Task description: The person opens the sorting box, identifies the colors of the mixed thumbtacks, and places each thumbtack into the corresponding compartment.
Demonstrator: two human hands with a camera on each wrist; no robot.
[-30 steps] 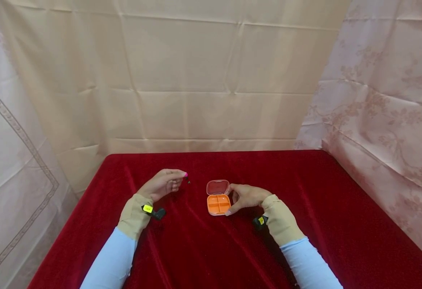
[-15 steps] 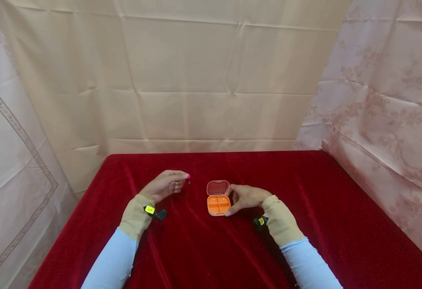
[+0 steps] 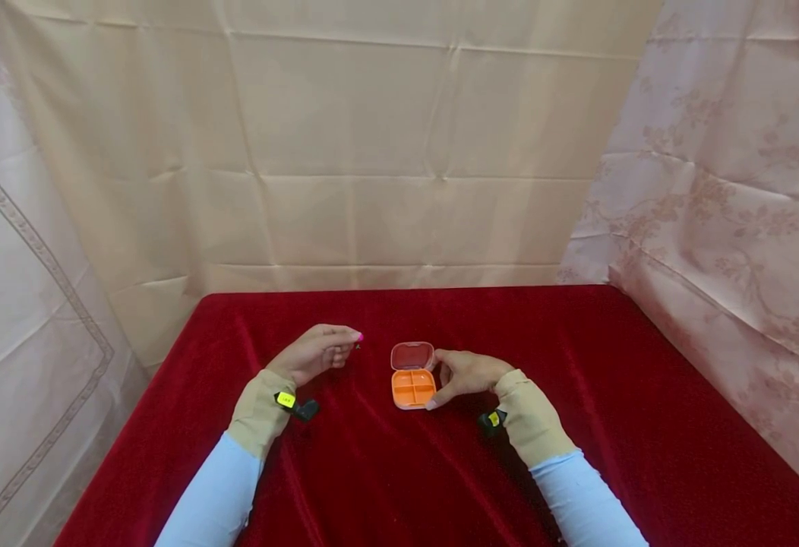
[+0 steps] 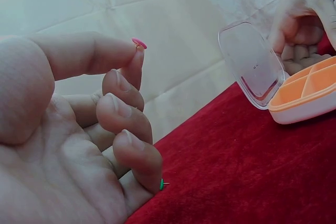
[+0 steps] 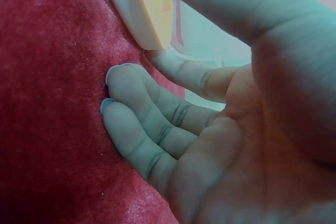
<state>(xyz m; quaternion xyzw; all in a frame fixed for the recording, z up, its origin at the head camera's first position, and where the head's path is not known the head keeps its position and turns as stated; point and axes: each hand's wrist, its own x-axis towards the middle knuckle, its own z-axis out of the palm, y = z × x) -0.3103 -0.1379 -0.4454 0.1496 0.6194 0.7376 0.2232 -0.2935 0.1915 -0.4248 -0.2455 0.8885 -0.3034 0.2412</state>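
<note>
In the head view my left hand (image 3: 314, 354) pinches a pink thumbtack (image 3: 360, 336) between thumb and index fingertip, its other fingers curled loosely. The tack's flat pink head (image 4: 139, 43) and a bit of its metal pin show in the left wrist view. Lower down in that view is a green thumbtack (image 4: 162, 184), seen beside the little finger. To the right, an orange and white pill box (image 4: 304, 115) with four-way dividers lies with its clear lid (image 4: 252, 64) raised. My right hand (image 3: 471, 371) grips the box's right side, thumb at the near corner and index finger near the hinge.
Dark red velvet cloth (image 3: 399, 479) covers the table, with soft folds in it. A beige curtain (image 3: 399, 152) hangs behind, and pale patterned curtains (image 3: 734, 205) hang at the sides. Each wrist carries a small black camera (image 3: 304, 409) over a beige cuff.
My left hand has moved slightly to the right and nearer with the pink thumbtack, its fingertips now close over the green one. The right hand and the pill box stay put.
</note>
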